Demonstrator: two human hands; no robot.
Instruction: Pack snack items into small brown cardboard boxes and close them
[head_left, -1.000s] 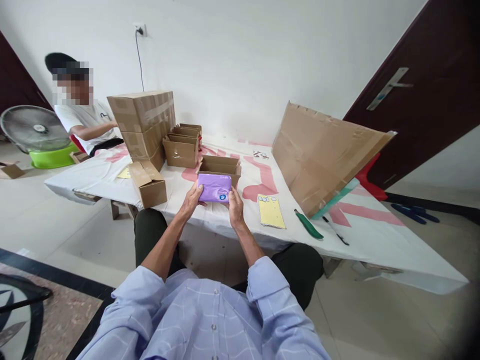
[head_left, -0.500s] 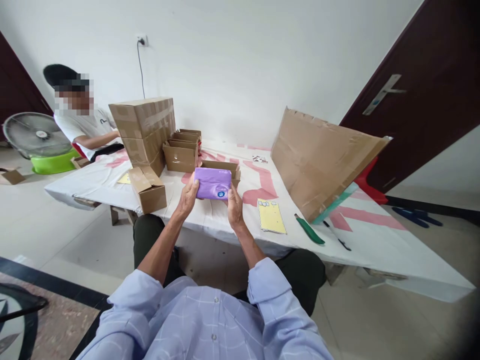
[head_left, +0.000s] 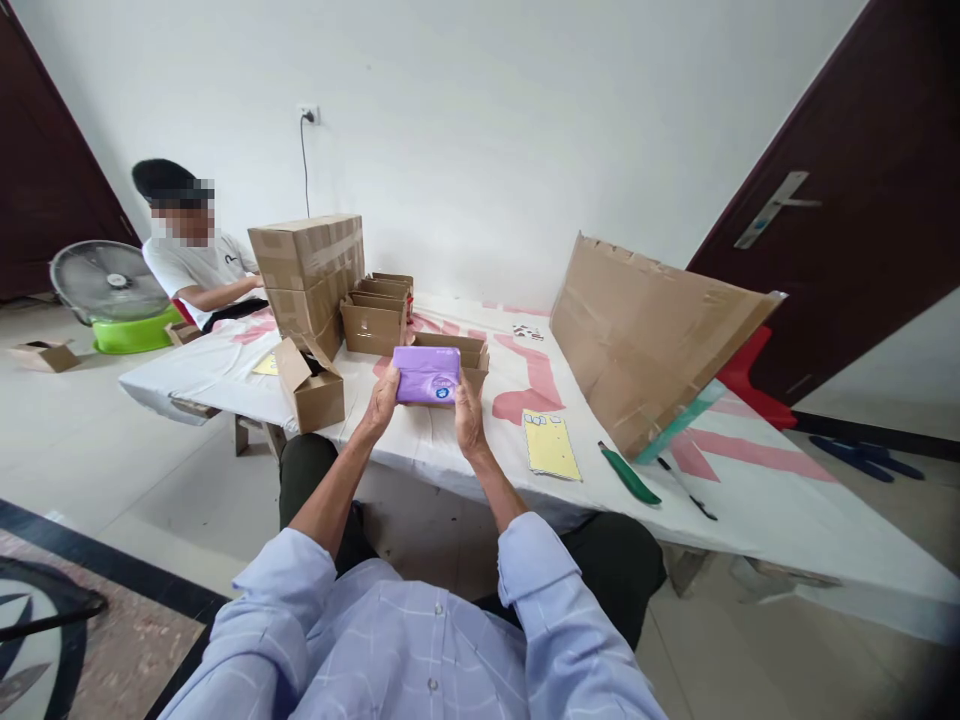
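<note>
I hold a purple soft pack (head_left: 427, 374) with a blue round label between both hands, above the near edge of the white-covered table (head_left: 450, 445). My left hand (head_left: 382, 400) grips its left end and my right hand (head_left: 469, 415) grips its right end. Just behind the pack lies an open, shallow cardboard box (head_left: 456, 352). A small cardboard box with raised flaps (head_left: 313, 386) stands to the left of my left hand.
Stacked sealed cartons (head_left: 309, 268) and a row of open boxes (head_left: 377, 310) stand at the back left. A big flattened cardboard sheet (head_left: 645, 335) leans at right. A yellow sheet (head_left: 551, 446), green knife (head_left: 628, 474) and pen (head_left: 684, 489) lie near the front edge. A seated person (head_left: 199, 265) works at far left beside a fan (head_left: 109, 283).
Both hands raised the purple pack and tilted it toward the open box, then settled. The camera view shifted, so everything now appears slightly to the right and lower.
</note>
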